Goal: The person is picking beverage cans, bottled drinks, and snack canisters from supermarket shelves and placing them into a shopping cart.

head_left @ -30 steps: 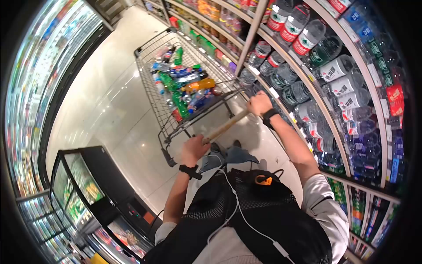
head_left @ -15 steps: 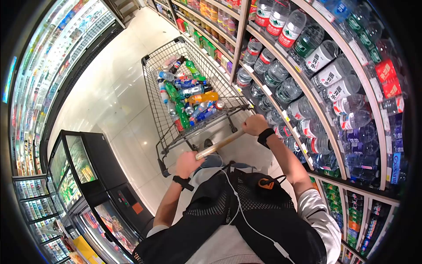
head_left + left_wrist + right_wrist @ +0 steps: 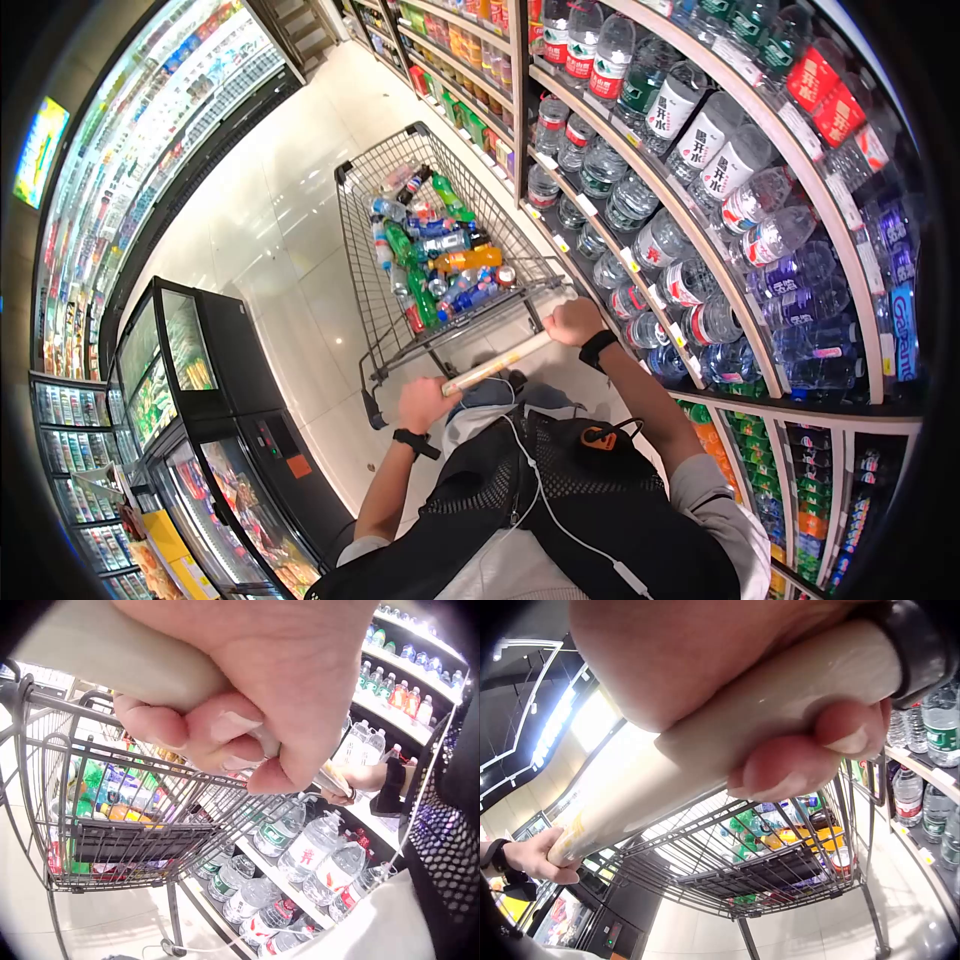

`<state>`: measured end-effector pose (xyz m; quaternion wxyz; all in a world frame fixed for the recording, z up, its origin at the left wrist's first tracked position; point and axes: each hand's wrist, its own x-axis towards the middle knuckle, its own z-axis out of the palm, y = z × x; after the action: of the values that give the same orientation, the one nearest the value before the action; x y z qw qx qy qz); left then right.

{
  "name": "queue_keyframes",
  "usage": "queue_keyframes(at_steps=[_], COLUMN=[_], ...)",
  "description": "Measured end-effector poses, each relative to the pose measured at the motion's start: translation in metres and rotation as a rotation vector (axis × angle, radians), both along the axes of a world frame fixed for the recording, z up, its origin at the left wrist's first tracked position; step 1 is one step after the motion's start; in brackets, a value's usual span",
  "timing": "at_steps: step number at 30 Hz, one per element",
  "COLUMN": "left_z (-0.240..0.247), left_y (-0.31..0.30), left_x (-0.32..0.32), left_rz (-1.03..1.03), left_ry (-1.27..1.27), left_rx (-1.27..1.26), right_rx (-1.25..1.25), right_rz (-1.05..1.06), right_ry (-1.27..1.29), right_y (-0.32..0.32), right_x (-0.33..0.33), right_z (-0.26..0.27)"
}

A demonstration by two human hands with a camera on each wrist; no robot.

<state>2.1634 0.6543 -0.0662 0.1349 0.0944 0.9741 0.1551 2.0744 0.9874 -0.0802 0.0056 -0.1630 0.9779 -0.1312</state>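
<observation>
Both hands grip the pale bar handle [image 3: 500, 364] of a wire shopping cart [image 3: 470, 322]. My left hand [image 3: 425, 403] wraps round its left end; the left wrist view shows the fingertips [image 3: 161, 726] curled under the bar. Near the other end, my right hand [image 3: 575, 322] holds the same bar, with fingers [image 3: 791, 761] bent round it in the right wrist view. Inside the cart lie several drinks bottles and cans, among them an orange bottle [image 3: 466, 259] and a green bottle [image 3: 398, 243].
Shelves of large water bottles [image 3: 662, 240] run close along the cart's right side. A black glass-fronted freezer [image 3: 225, 345] stands to the left, with a lit drinks display [image 3: 160, 130] beyond it. Tiled floor [image 3: 285, 220] stretches ahead between them.
Shelves, freezer and cart have shifted in the head view, and the cart sits slightly lower in it. Both hands keep their hold on the handle.
</observation>
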Motion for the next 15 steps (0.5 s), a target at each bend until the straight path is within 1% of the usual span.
queue_keyframes(at_steps=[3,5,7,9,10,11,13,14,15], left_z=[-0.002,-0.009,-0.013,-0.017,-0.018,-0.019,-0.024,-0.024,-0.027], left_y=[0.008,0.017,0.021,0.023,0.026,0.029,0.032,0.030,0.022], left_x=[0.028,0.054,0.076,0.095,0.105,0.115,0.118,0.121,0.143], left_rz=[-0.021,-0.050,-0.065,-0.083,-0.089,-0.091,-0.120,-0.145,-0.077], left_ry=[-0.008,-0.013,-0.008,0.002,0.011,0.012,0.041,0.069,-0.001], left_rx=[-0.004,0.000,0.025,0.012,0.020,0.032,0.044,0.045,0.039], right_rx=[-0.037,-0.049,-0.007,0.074,0.124,0.133,0.182,0.210,0.267], right_rz=[-0.007,-0.046,-0.051,-0.036,-0.050,-0.057,-0.139,-0.106,-0.132], right_ry=[0.046,0.139,0.171,0.112,-0.048,-0.040,-0.143,-0.146,-0.284], right_y=[0.008,0.018,0.024,0.028,0.031,0.031,0.033,0.033,0.019], right_x=[0.030,0.061,0.086,0.105,0.115,0.127,0.132,0.136,0.149], right_z=[-0.014,-0.018,-0.019,-0.017,-0.007,-0.003,0.000,-0.010,-0.011])
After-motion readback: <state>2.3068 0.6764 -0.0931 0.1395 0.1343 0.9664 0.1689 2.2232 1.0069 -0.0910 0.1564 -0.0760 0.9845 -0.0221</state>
